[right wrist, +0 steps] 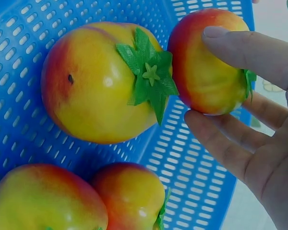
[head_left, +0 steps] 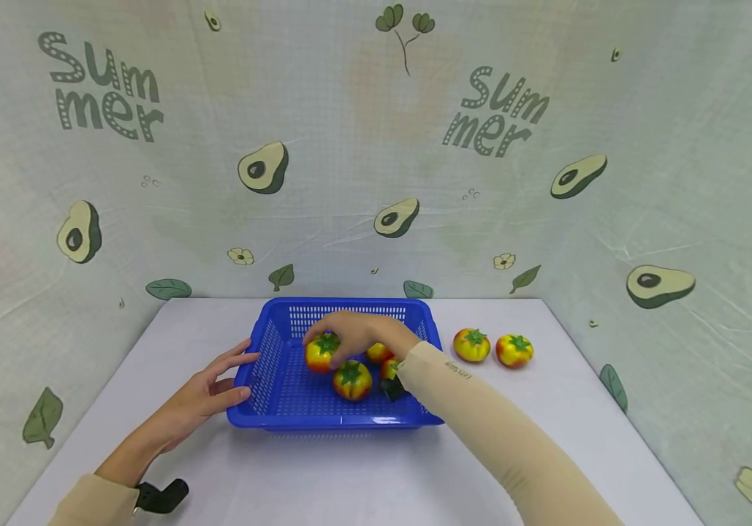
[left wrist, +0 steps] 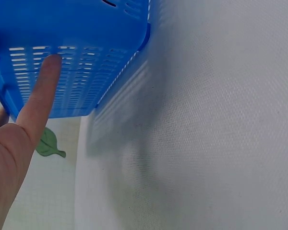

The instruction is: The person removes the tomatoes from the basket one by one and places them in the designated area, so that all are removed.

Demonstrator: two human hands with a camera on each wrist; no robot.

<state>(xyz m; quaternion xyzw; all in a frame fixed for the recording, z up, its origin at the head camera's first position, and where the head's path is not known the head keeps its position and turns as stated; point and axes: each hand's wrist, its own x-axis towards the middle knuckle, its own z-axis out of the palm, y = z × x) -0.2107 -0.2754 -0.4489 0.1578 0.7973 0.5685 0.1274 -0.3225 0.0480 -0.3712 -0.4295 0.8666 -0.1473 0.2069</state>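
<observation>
A blue plastic basket (head_left: 303, 421) with slotted walls stands on the table. Inside it are several red-and-yellow toy tomatoes with green leafy tops. My right hand (head_left: 356, 332) reaches into the basket and holds one tomato (right wrist: 209, 67) between thumb and fingers, near the slotted wall. Beside it in the right wrist view lies a larger-looking tomato (right wrist: 103, 84), with two more at the bottom. At the basket's left side, my left hand (head_left: 201, 398) touches the rim with extended fingers. In the left wrist view a straight digit (left wrist: 43, 91) presses on the slotted outer wall.
Two more tomatoes lie on the white table right of the basket, one yellower (head_left: 471, 345) and one redder (head_left: 514, 351). A cloth backdrop (head_left: 329, 95) printed with avocados and leaves rises behind the table and along both sides. A black device (head_left: 164, 497) sits at the left wrist.
</observation>
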